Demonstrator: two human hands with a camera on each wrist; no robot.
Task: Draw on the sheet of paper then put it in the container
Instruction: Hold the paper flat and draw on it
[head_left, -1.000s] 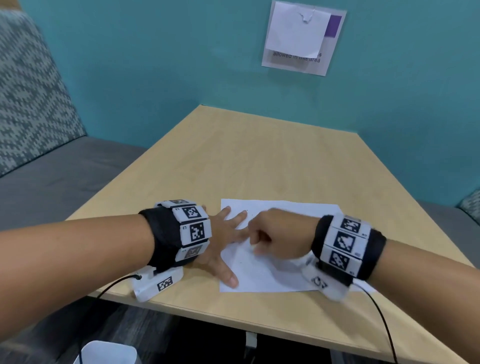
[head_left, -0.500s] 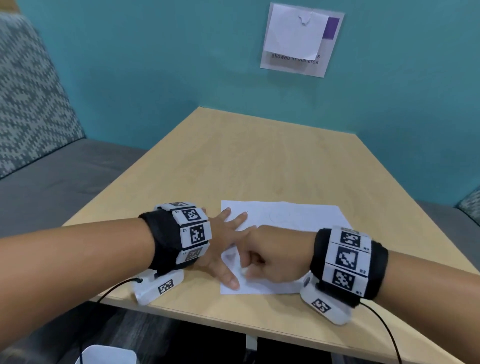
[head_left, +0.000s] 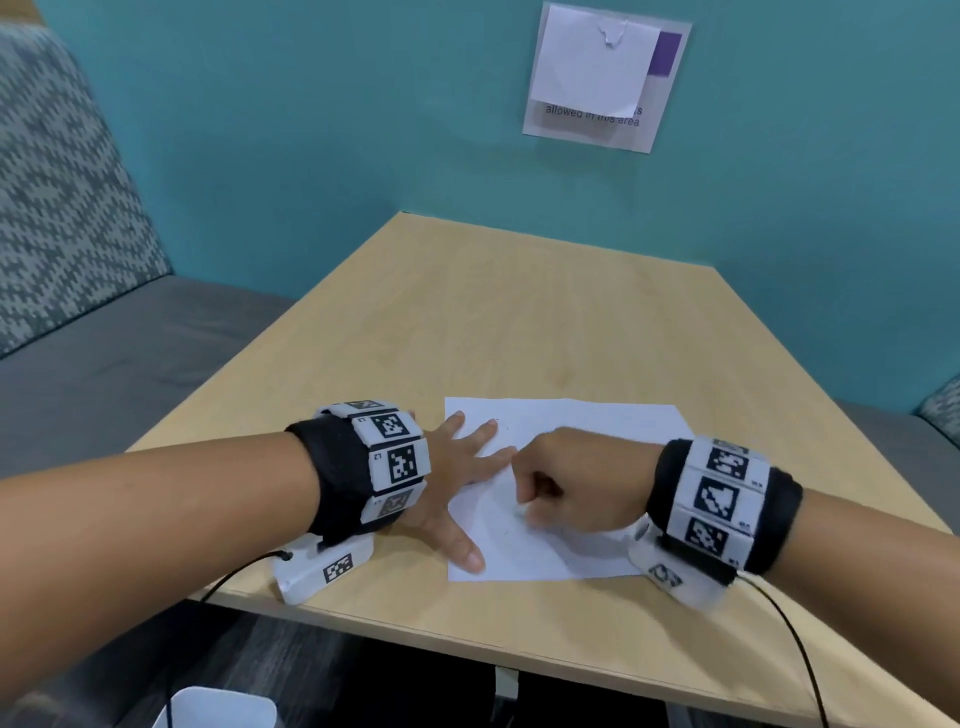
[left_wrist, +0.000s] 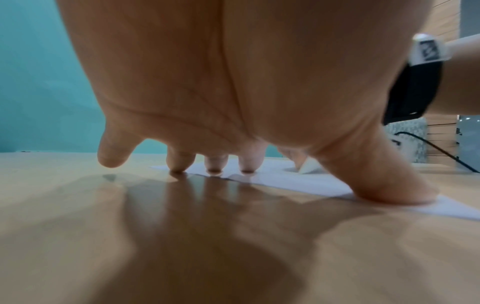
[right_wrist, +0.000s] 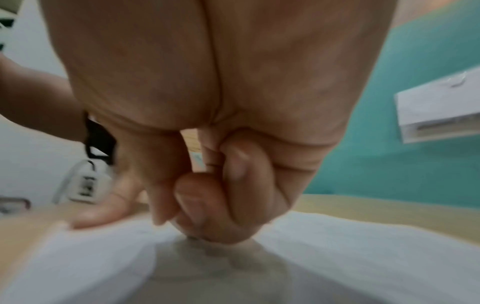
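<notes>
A white sheet of paper (head_left: 571, 421) lies flat near the front edge of the wooden table (head_left: 519, 312). My left hand (head_left: 457, 478) is spread flat, and its fingertips (left_wrist: 214, 166) and thumb press the sheet's left edge (left_wrist: 285, 181). My right hand (head_left: 566, 488) rests on the middle of the sheet with its fingers curled (right_wrist: 207, 185). They pinch a small whitish drawing tool (left_wrist: 302, 166) whose tip touches the paper (right_wrist: 337, 257). Most of the tool is hidden in the fist. A white container (head_left: 218, 709) shows at the bottom left, below the table edge.
A teal wall with a posted notice (head_left: 597, 78) stands behind the table. A grey bench seat (head_left: 104, 364) with a patterned cushion runs along the left. Cables trail from both wrist cameras over the table's front edge.
My right hand has shifted a little over the sheet, first toward me, then slightly back to the right. The left hand keeps pressing the same edge.
</notes>
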